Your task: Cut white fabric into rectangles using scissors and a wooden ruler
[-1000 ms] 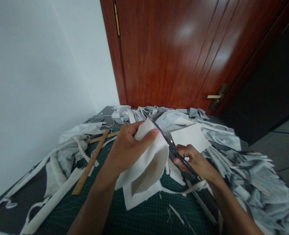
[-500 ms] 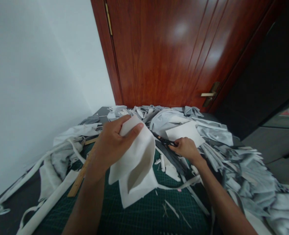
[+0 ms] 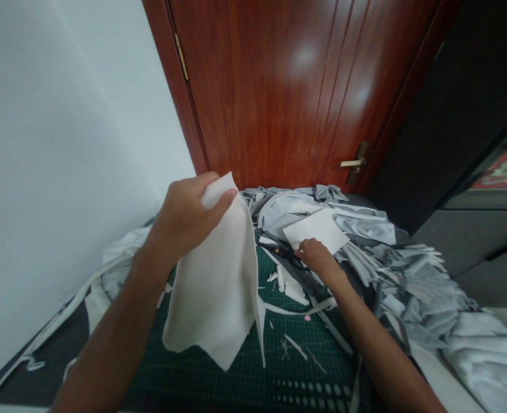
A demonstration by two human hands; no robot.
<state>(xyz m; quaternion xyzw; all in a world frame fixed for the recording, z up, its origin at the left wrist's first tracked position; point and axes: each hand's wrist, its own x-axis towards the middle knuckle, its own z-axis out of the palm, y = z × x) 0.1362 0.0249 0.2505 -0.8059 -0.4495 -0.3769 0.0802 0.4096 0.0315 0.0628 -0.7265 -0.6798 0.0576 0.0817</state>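
A white wall [image 3: 64, 115] meets a glossy red wooden door [image 3: 270, 97].

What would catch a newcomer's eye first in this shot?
The large white fabric piece hanging from the left hand stands out first, at centre-left above a green cutting mat. To its right, the right hand sits at black scissors, beside a white paper sheet. A heap of grey and white fabric strips spreads rightward, below a glossy reddish wooden door.
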